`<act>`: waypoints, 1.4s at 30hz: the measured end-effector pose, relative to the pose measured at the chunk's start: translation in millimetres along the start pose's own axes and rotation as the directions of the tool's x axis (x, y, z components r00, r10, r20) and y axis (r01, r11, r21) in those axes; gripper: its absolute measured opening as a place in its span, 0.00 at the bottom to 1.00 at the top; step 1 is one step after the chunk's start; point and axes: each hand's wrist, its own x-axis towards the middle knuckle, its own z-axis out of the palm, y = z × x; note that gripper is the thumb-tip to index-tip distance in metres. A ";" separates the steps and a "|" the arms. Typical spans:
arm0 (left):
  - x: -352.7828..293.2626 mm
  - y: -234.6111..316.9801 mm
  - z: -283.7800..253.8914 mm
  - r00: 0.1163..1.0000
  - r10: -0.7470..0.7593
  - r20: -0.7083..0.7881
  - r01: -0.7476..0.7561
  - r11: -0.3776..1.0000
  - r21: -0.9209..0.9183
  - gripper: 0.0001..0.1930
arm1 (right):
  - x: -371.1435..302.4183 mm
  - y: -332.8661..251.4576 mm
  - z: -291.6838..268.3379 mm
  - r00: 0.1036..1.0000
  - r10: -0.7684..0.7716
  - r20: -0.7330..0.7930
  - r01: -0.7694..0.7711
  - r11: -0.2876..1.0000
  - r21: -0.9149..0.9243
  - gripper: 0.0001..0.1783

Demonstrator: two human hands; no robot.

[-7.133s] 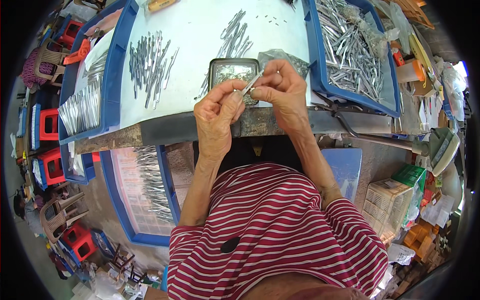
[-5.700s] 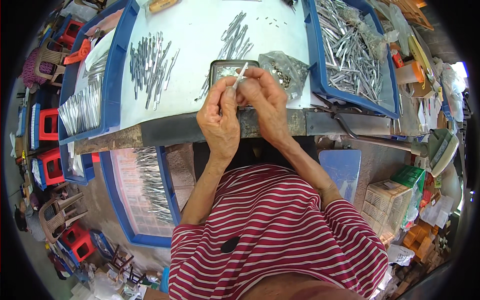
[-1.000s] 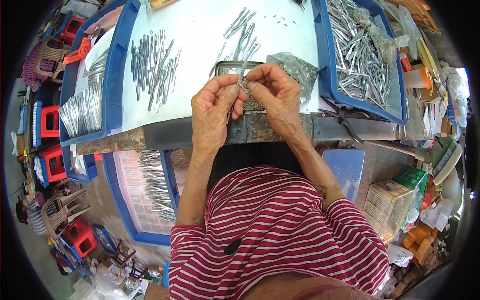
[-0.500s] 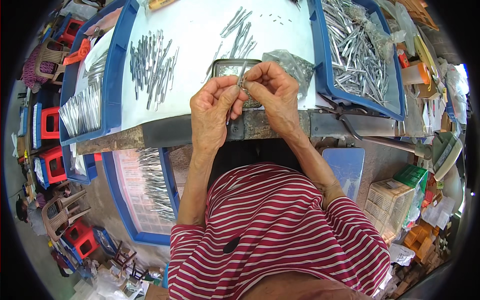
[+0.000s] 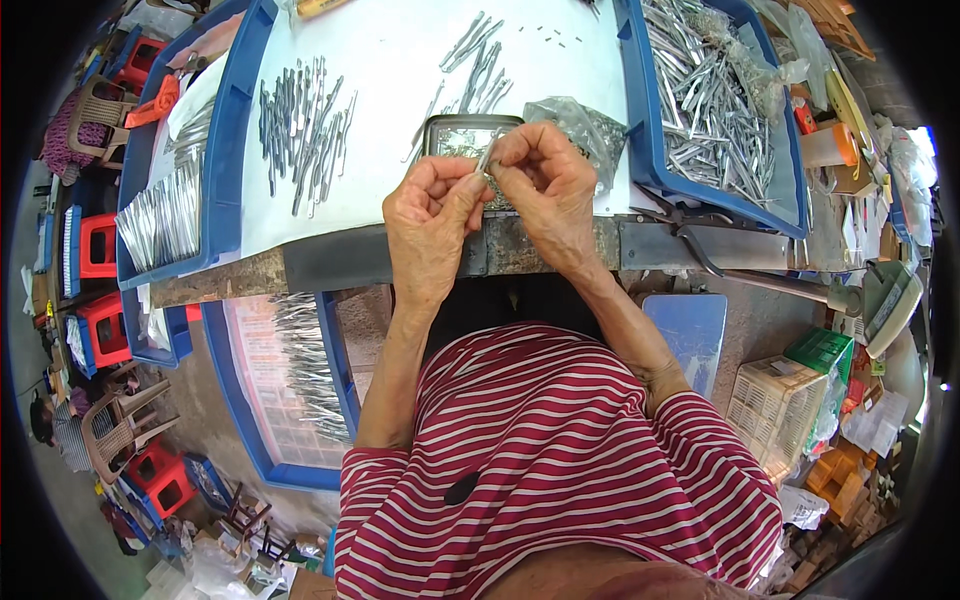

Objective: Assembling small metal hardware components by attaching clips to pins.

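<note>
Both hands meet just above the small dark tray. Left hand and right hand fingers pressed together, pinching one thin metal piece between them.

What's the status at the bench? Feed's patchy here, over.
Left hand and right hand pinch one thin metal piece together. Small dark tray just behind. Nothing in the way.

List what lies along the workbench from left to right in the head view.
Blue tray of metal pieces → loose metal pieces on the white sheet → left hand → right hand → blue bin of metal pieces.
</note>
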 end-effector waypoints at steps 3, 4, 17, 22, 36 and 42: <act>-3.3 -2.0 1.6 0.998 0.057 -0.035 -0.053 0.995 0.090 0.04 | -1.5 -3.6 2.0 0.995 0.102 -0.004 -0.101 0.987 0.122 0.05; -4.7 -2.2 3.2 0.998 0.056 -0.036 -0.052 0.995 0.089 0.04 | -1.5 -2.5 1.3 0.995 0.103 -0.003 -0.102 0.987 0.122 0.05; 0.0 -12.1 3.9 0.836 0.543 0.085 -0.449 0.586 0.674 0.04 | -4.7 -10.7 -8.2 0.946 0.320 0.057 -0.314 0.851 0.422 0.12; -3.6 -0.9 3.2 0.995 0.077 -0.070 -0.055 0.962 0.266 0.05 | 0.2 -19.8 -12.7 0.952 0.292 0.097 -0.306 0.931 0.197 0.16; -8.9 5.5 6.0 0.999 -0.012 0.039 -0.004 0.927 0.376 0.08 | 7.8 -9.0 -17.2 0.970 0.209 0.126 -0.211 0.977 0.006 0.09; -10.0 -2.5 4.7 0.998 0.061 0.004 -0.058 0.924 0.379 0.08 | 5.1 -1.9 -27.1 0.980 0.200 -0.001 -0.200 0.980 0.014 0.07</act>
